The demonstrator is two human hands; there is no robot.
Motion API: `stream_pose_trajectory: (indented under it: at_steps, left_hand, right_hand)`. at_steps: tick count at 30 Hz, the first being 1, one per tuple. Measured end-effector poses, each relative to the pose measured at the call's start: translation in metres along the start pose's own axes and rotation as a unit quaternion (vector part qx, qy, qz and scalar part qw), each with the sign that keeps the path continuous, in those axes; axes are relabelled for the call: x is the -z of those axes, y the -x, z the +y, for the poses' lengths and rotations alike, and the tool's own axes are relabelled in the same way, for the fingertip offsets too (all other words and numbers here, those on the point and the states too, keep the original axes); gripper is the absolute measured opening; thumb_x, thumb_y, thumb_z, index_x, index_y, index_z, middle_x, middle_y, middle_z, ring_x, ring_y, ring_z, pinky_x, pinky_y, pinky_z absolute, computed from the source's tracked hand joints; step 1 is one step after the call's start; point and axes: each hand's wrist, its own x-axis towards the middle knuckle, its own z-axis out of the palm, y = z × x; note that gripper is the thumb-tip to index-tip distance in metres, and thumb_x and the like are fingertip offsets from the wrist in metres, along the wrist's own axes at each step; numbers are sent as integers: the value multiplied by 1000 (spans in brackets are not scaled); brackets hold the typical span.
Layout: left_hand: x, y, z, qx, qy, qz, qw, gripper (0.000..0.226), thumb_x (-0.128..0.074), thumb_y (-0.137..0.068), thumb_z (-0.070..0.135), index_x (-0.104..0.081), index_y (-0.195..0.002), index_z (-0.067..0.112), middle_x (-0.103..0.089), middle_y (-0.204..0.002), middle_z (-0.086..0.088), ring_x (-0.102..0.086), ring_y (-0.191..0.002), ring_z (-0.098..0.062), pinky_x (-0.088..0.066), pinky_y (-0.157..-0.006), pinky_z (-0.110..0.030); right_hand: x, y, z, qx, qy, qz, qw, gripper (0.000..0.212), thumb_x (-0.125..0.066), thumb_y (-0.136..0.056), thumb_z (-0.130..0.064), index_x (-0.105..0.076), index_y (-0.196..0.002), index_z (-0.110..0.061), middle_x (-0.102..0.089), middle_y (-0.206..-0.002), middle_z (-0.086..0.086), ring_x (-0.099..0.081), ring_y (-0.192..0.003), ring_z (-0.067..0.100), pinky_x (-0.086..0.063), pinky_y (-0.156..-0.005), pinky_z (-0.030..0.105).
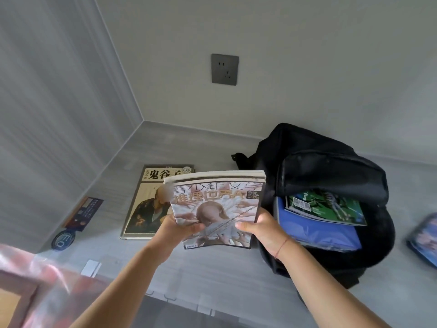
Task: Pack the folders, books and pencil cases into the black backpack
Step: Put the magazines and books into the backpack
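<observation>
Currently: paperback book (pixel 216 207) held clear of the desk (pixel 212 268), cover up, tilted toward the camera. Left hand (pixel 176 227) takes its near-left edge, right hand (pixel 262 230) its near-right edge. Fingers (pixel 195 227) pinching the book: thumbs pressed flat on the cover, the rest underneath and out of sight.

Just right of the right-hand fingers: black backpack (pixel 319 166), lying on the desk, main mouth unzipped and gaping. Inside it, a blue folder (pixel 319 235) with a green-covered book (pixel 331 209) on top.

Beyond and left of the left-hand fingers: hardback book (pixel 146 204) flat on the desk, partly hidden behind the held one. Well to the right of the fingers, past the bag: a blue pencil case (pixel 423 237), blurred, cut by the frame edge.

Progress, as judged: folder and one book packed; paperback in hand, not yet in; hardback and pencil case untouched. Roughly midway.
</observation>
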Motion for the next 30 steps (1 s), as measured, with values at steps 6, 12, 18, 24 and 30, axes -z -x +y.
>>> stream_pose_trajectory:
  at_steps: [6,12,18,24,30]
  left_hand:
    - [-10,-5,6,8,-26,75,997,29,-77,-72,8,-66,-98,14,-73,-92,-8,-69,-90,-25,-58,-62,-25]
    - [-38,-7,60,10,9,7,1000,33,-75,-67,24,-71,-95,9,-76,-94,-6,-71,-91,-25,-60,-75,-38]
    - [-124,1,64,86,-38,-32,995,27,-74,-78,31,-70,-94,10,-75,-96,-12,-72,-85,-28,-59,-77,-46]
    - [-182,-22,53,-196,-316,34,928,32,-38,-98,40,-58,-111,20,-61,-115,1,-53,-115,-20,-42,-92,-28]
    - [-219,-82,52,-307,-670,-36,675,76,-49,-93,39,-2,-150,22,-3,-160,-3,2,-147,-20,1,-120,-38]
  right_hand:
    - [-6,5,2,-13,87,33,996,36,-60,-88,-7,-49,-118,-24,-60,-105,-11,-58,-97,-1,-51,-84,21]
    - [24,32,-40,101,68,76,990,18,-54,-93,-13,-56,-109,-21,-61,-102,-17,-58,-82,-10,-46,-73,5]
    - [93,79,-29,100,39,166,980,21,-52,-94,-12,-59,-113,-13,-65,-108,-13,-61,-92,-11,-50,-78,13]
    - [160,139,8,47,-86,193,976,42,-71,-77,-34,-60,-112,-14,-69,-111,4,-65,-105,17,-55,-71,15]
    - [195,184,41,38,-228,250,940,68,-86,-54,-33,-61,-111,-6,-74,-97,16,-72,-84,27,-59,-63,32]
